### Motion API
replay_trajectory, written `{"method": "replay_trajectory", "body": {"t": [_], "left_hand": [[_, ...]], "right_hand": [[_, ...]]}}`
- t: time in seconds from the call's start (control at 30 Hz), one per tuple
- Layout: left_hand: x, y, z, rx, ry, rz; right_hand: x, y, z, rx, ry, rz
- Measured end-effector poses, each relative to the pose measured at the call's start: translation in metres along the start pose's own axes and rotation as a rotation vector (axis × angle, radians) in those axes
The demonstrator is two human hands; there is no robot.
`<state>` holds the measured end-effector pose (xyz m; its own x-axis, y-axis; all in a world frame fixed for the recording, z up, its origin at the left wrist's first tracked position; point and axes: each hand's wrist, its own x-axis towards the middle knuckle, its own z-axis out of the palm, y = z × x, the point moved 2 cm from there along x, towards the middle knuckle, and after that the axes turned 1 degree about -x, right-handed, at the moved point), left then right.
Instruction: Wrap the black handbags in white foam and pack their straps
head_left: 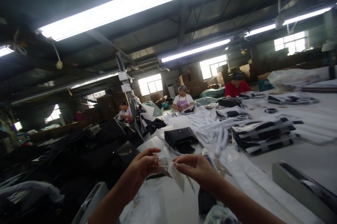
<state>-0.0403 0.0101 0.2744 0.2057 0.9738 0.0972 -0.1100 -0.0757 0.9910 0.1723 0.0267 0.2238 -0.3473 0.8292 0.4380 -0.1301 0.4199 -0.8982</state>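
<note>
My left hand (143, 165) is closed in a pinch on one side of a thin white tag string. From the other side, my right hand (194, 168) pinches the same string with thumb and forefinger, close to the tags. A white hang tag (177, 177) dangles below my right fingertips, with a second tag edge beside it. The loop of string stretches between both hands above the table. Just beyond them lies a black handbag (180, 136) with a small metal clasp. Print on the tag is too blurred to read.
Black bags (102, 150) are heaped on the left. White rolled tubes (205, 122) and a stack of black pieces with white wrapping (264, 134) lie to the right. A grey plastic device (302, 189) stands front right. Several people sit farther back, one in a purple apron (183, 102).
</note>
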Motion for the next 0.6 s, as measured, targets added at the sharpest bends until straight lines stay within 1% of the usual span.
{"method": "replay_trajectory", "body": {"t": [0.1,0.17,0.27,0.37,0.43,0.5,0.6], "left_hand": [[-0.002,0.001,0.006,0.019,-0.036,-0.011],[-0.001,0.002,0.008,0.064,-0.058,-0.011],[0.001,0.002,0.009,0.156,-0.095,0.001],[0.003,0.001,0.012,0.225,-0.134,0.006],[0.004,0.003,0.019,0.260,-0.169,0.029],[0.005,0.007,0.030,0.294,-0.200,0.093],[0.009,0.016,0.049,0.313,-0.220,0.190]], "right_hand": [[0.001,-0.014,-0.012,-0.037,-0.013,0.037],[0.004,-0.026,-0.018,-0.115,0.014,0.027],[0.008,-0.046,-0.022,-0.229,0.082,-0.059],[0.012,-0.063,-0.021,-0.315,0.075,-0.137],[0.015,-0.073,-0.019,-0.356,0.062,-0.162],[0.018,-0.079,-0.016,-0.391,0.050,-0.175],[0.022,-0.083,-0.014,-0.403,0.033,-0.194]]}}
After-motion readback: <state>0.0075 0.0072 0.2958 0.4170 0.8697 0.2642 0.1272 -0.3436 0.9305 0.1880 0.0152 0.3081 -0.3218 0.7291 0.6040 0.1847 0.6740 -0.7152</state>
